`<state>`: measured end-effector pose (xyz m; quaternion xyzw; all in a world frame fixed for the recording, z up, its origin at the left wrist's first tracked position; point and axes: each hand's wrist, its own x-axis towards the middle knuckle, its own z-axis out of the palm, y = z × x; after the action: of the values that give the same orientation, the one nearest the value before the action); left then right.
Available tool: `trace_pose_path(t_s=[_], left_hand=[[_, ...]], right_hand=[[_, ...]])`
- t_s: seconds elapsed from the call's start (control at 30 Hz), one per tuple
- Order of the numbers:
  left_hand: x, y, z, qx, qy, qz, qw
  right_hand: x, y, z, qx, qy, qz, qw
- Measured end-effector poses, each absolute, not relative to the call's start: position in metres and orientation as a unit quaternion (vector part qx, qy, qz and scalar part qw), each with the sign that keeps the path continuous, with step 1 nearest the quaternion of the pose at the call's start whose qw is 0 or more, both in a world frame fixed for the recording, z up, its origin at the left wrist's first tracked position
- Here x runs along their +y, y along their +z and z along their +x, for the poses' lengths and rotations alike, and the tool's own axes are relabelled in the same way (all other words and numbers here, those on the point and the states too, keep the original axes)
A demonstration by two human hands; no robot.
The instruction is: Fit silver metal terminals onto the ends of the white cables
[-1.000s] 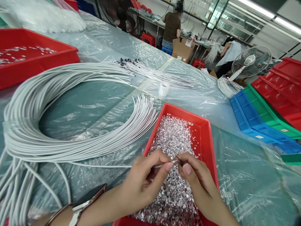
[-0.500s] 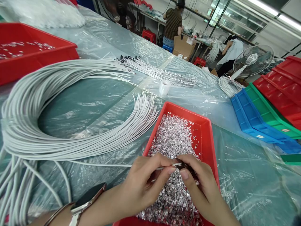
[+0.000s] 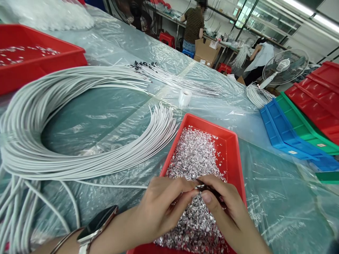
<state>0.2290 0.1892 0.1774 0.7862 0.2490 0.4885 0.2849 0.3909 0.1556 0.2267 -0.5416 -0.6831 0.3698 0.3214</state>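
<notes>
Over the red tray (image 3: 230,151), full of small shiny metal pieces (image 3: 194,151), my two hands meet at the fingertips. My left hand (image 3: 161,204), a watch on its wrist, is closed in a pinch on a white cable (image 3: 113,185) that runs in from the left. The cable's end is hidden by the fingers. My right hand (image 3: 230,203) is closed around a thin dark object (image 3: 201,184), its tip touching my left fingertips. Most of that object is covered, so its kind is unclear.
A large coil of white cables (image 3: 79,165) lies left. Behind it are straight cables with black ends (image 3: 180,83) and a white roll (image 3: 184,98). A red bin (image 3: 42,72) stands far left, stacked blue bins (image 3: 286,135) right. Two people (image 3: 194,26) work beyond.
The white cable that showed between my fingertips is now covered by my left fingers. My left fingertips have shifted slightly right, up against the dark object. My right hand has barely moved.
</notes>
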Motion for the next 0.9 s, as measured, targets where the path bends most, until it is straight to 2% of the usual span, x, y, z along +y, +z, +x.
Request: trace_pose_path(t_s=[0.17,0.43,0.9], left_hand=[[0.1881,0.1794,0.2283,0.249,0.491,0.801,0.237],[0.1859,0.1818,0.2257,0.245,0.499,0.795,0.244],[0.1880,0.1836,0.2267,0.252,0.504,0.791,0.238]], right_hand=[[0.1530,0.2269,0.3898,-0.679,0.375,-0.548,0.312],[0.1482,0.2268,0.3894,-0.682,0.368,-0.537,0.333],[0.1471,0.2267,0.3888,-0.672,0.385,-0.547,0.317]])
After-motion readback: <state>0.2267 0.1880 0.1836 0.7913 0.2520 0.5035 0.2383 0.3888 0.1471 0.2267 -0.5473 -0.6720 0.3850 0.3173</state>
